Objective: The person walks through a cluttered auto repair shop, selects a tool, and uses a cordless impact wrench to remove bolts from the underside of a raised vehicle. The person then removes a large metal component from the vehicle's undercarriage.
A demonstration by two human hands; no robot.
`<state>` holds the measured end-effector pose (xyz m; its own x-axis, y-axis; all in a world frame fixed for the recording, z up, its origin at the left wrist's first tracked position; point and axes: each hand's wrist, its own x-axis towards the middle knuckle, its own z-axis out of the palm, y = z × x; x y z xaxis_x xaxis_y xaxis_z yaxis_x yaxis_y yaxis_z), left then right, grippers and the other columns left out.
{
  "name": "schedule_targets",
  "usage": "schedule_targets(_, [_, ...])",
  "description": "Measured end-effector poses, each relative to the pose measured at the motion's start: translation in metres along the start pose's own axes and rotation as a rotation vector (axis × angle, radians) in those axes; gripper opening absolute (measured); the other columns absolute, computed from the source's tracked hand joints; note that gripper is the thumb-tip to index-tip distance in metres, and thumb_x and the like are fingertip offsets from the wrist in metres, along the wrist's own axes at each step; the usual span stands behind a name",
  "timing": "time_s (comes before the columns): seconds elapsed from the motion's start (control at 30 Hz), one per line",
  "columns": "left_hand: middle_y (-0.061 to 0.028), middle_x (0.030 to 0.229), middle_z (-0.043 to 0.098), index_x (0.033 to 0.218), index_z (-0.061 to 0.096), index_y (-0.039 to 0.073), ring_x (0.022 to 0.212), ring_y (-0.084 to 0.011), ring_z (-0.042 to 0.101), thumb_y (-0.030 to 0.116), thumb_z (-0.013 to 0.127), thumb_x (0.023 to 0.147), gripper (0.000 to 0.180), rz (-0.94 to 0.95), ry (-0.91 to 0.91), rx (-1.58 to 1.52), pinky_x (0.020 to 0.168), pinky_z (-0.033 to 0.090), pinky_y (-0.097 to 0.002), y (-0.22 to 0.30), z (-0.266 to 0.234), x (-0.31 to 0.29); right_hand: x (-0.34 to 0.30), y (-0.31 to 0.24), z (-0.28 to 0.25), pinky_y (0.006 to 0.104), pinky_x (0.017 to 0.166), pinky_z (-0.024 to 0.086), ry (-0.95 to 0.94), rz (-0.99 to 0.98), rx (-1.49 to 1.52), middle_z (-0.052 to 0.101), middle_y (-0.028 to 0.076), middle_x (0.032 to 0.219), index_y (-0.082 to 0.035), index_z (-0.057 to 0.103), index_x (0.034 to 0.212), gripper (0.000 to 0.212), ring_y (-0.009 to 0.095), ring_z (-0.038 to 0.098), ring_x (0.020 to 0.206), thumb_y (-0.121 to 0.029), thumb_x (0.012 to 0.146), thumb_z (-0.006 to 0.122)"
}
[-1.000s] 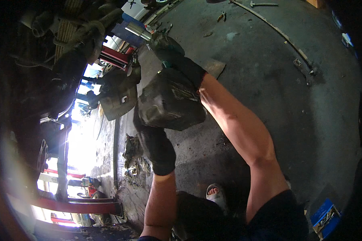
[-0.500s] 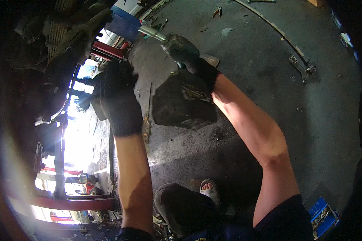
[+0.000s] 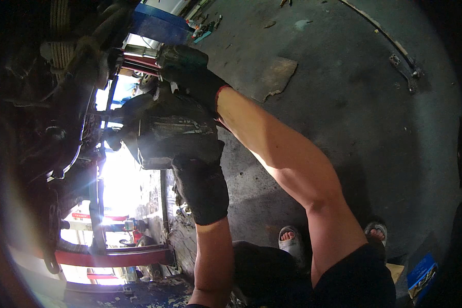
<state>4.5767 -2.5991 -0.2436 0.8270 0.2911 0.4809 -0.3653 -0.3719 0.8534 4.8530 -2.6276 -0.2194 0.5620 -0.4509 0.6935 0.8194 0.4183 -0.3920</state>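
My right hand (image 3: 187, 69), in a dark glove, grips a bulky black power tool that looks like an impact wrench (image 3: 177, 131). A long silver socket (image 3: 140, 51) points left from its front toward the vehicle's underside. Below it, my gloved left hand (image 3: 203, 190) presses up against the tool's blocky base and appears to hold it; most of those fingers are hidden. Left of the tool are dark mechanical parts (image 3: 120, 110), blurred by glare and shadow. Overhead on the left stands the vehicle's greasy underbody (image 3: 61, 133).
A torn flat piece of board (image 3: 277, 77) lies on the dark floor, with a metal arm (image 3: 405, 74) and a long curved strip (image 3: 372, 23) farther right. A blue box (image 3: 421, 274) stands at lower right. Red lift beams (image 3: 110, 259) cross the bright lower left.
My right hand has brought the tool left, its socket now at the vehicle parts. My left hand has come away from those parts, back to the tool's base.
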Motion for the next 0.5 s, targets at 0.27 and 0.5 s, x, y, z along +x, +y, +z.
schedule_targets(0.27, [-0.0128,0.114,0.059,0.125,0.055,0.005,0.105,-0.0303,0.058,0.011,0.062,0.096,0.031,0.052,-0.055,0.293,0.091,0.049,-0.0423,-0.008,-0.018,0.011,0.004,0.043,0.019,0.0456,0.092,0.054,-0.212,0.040,-0.435,0.068,0.012,0.111,-0.013,0.065,0.118,0.031,0.027,0.067,0.104,-0.030,0.092,0.063])
schedule_targets(0.5, [-0.0145,0.102,0.060,0.106,0.061,0.003,0.098,-0.0334,0.057,0.004,0.060,0.091,0.015,0.232,-0.029,0.345,0.087,0.048,-0.0432,-0.028,-0.015,0.009,0.003,0.081,0.033,0.0464,0.095,0.054,-0.048,-0.052,0.329,0.068,0.013,0.121,-0.014,0.064,0.127,0.040,0.026,0.066,0.110,-0.034,0.093,0.067])
